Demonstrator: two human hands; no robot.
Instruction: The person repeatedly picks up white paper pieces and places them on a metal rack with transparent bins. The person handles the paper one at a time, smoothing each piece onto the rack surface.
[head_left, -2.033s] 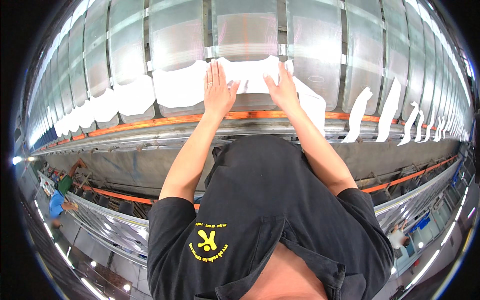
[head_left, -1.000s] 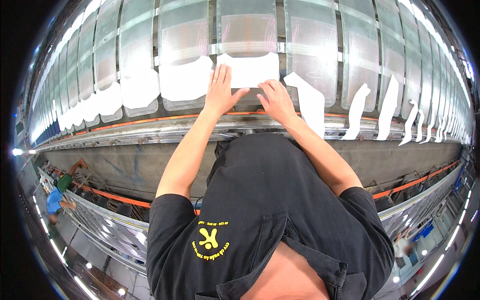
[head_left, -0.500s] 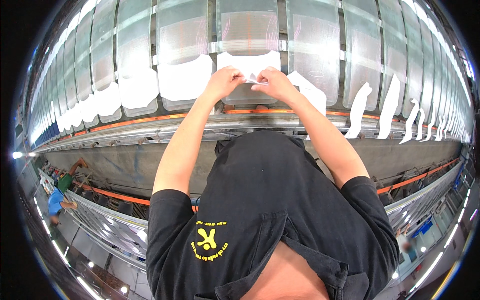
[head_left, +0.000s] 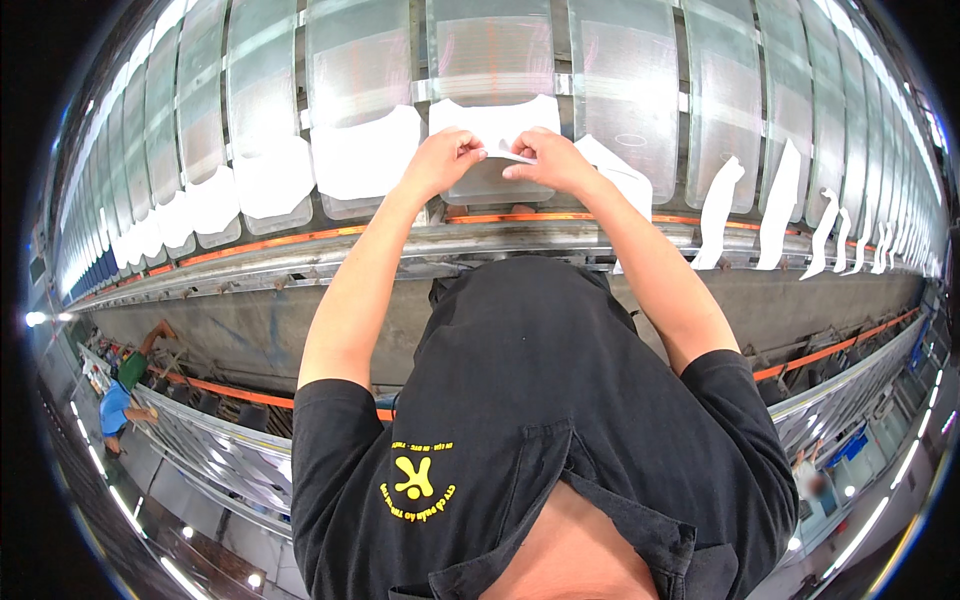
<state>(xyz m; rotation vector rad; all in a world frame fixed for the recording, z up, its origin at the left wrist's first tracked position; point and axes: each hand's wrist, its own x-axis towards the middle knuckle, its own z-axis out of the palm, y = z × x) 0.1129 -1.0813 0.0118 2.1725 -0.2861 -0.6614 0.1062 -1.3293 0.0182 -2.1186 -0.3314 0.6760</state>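
Note:
A white fabric piece (head_left: 497,117) lies on the near end of the glassy board (head_left: 495,190) straight ahead of me. My left hand (head_left: 449,158) pinches its near edge between thumb and fingers. A short way to the right, my right hand (head_left: 546,160) pinches the same edge, and a small fold of cloth lifts between the two. Left of my hands, another white fabric piece (head_left: 366,155) lies flat on its own board. Beside my right wrist, a white piece (head_left: 622,178) rests folded at an angle, partly covered by my forearm.
Long boards run side by side to both ends. White strips (head_left: 718,215) drape over board ends on the right. A metal rail (head_left: 300,268) with an orange strip runs along the near side. Behind at left is a person in blue (head_left: 116,408); another person (head_left: 815,490) is at right.
Both hands have shifted very slightly left and up, still pinching the fabric edge. The fold between them has changed shape. The person at left has moved a little.

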